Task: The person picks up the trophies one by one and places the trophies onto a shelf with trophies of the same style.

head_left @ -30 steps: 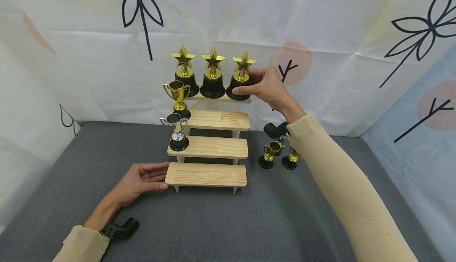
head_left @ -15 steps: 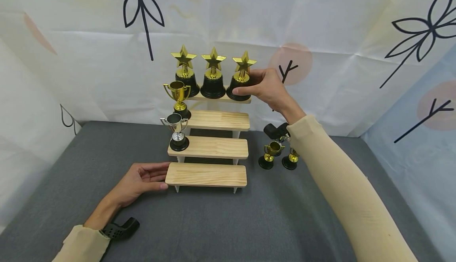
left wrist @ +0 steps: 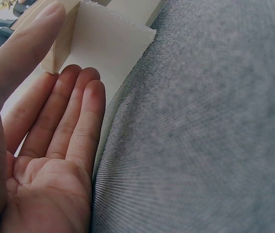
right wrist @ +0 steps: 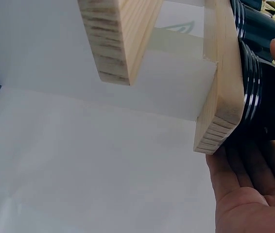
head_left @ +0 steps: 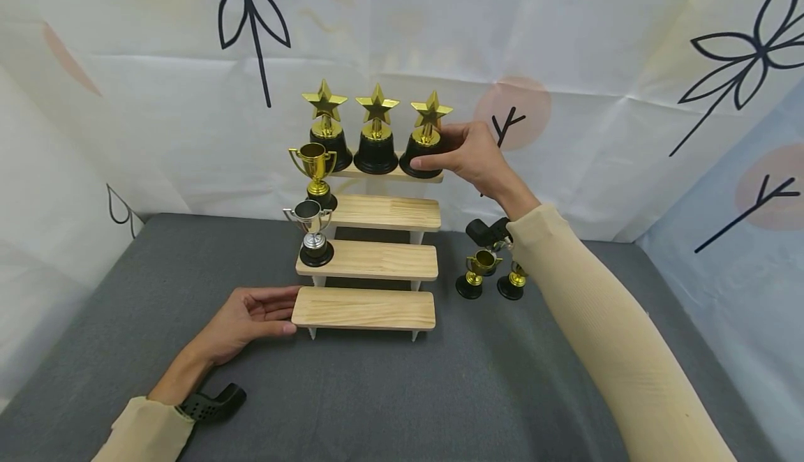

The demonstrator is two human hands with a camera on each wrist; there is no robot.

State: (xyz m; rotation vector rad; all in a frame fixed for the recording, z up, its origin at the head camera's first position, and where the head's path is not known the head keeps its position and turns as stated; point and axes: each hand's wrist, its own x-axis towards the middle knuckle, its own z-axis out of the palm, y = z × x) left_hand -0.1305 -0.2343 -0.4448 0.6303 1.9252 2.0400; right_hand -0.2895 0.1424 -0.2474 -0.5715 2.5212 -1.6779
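My right hand (head_left: 477, 158) holds the black base of the rightmost gold star trophy (head_left: 422, 142), thumb in front and fingers at its side. That trophy stands upright at the right end of the top step of a wooden tiered stand (head_left: 364, 308). In the right wrist view its base (right wrist: 271, 99) sits on the board. Two more star trophies (head_left: 375, 146) stand to its left. My left hand (head_left: 241, 322), fingers nearly straight, touches the left end of the lowest step; the left wrist view shows the fingertips (left wrist: 94, 94) by the white side support (left wrist: 108, 43).
A gold cup trophy (head_left: 316, 172) is on the second step's left end, and a silver cup trophy (head_left: 312, 233) on the third's. Right of the stand, small gold cups (head_left: 470, 284) are on the grey table (head_left: 377, 399), partly behind the right sleeve. A white patterned cloth (head_left: 603, 141) hangs behind.
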